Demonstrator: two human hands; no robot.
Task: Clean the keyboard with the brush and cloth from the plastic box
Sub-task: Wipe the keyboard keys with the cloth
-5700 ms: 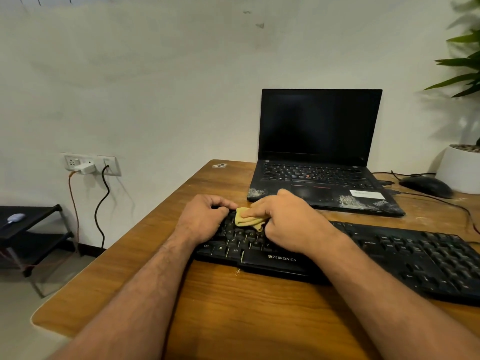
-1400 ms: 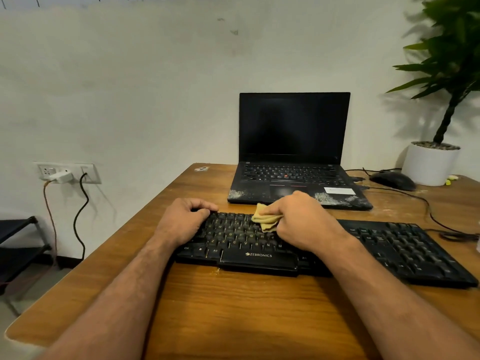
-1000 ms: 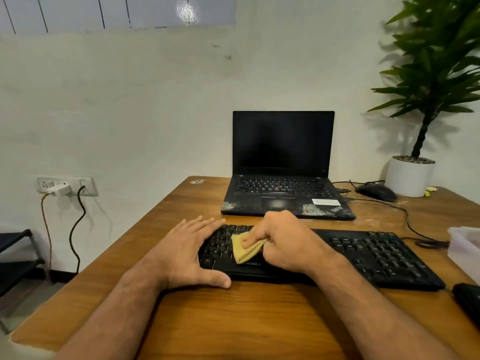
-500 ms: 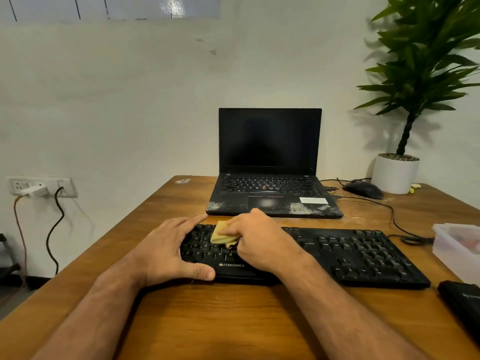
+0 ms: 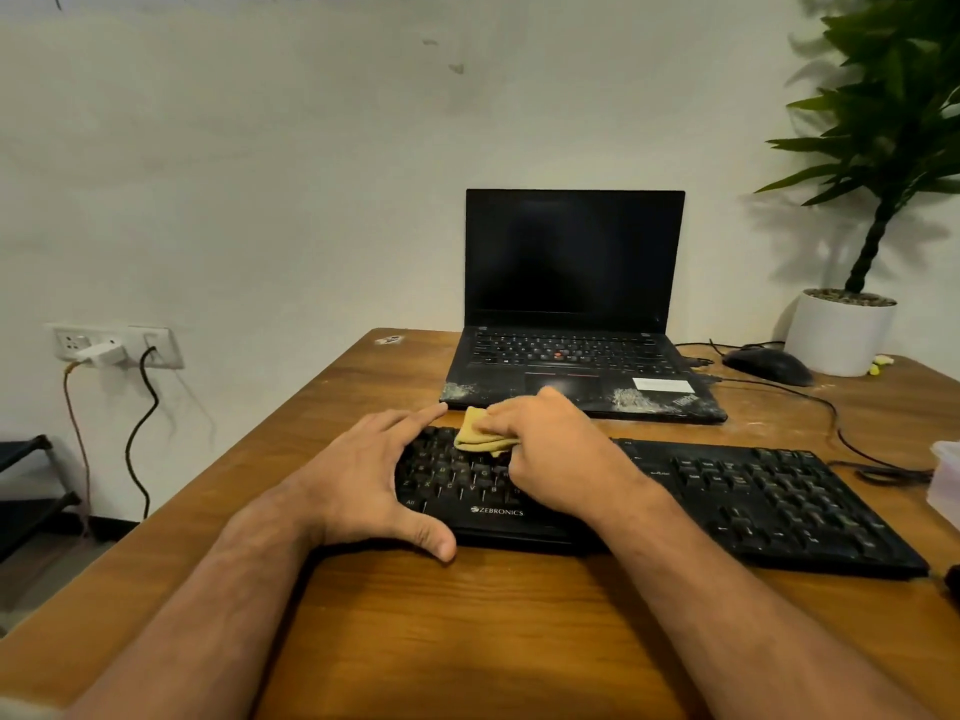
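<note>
Black and branded ZEBRONICS, the keyboard (image 5: 675, 496) lies flat on the wooden table (image 5: 467, 615), parallel to the near edge and set back from it. The left hand (image 5: 363, 475) rests on the keyboard's left end, fingers straight and spread over the keys, the thumb lying along the keyboard's front edge on the table. The right hand (image 5: 561, 459) has its fingers curled round a folded yellow cloth (image 5: 480, 438) and presses it onto the upper rows of keys in the left half of the keyboard, just beside the left hand's fingertips. Both forearms reach in from the near edge. Behind the keyboard, toward the far edge, an open laptop (image 5: 571, 314) stands with a dark screen; pale dust marks both front corners of its palm rest. A black mouse (image 5: 768, 365) sits near the far right corner, next to a white pot (image 5: 839, 332) holding a green plant (image 5: 893, 111). A translucent plastic box (image 5: 945, 480) shows partly at the right edge of the table; its contents cannot be made out. A wall socket (image 5: 117, 345) with plugged cables is on the wall left of the table.
</note>
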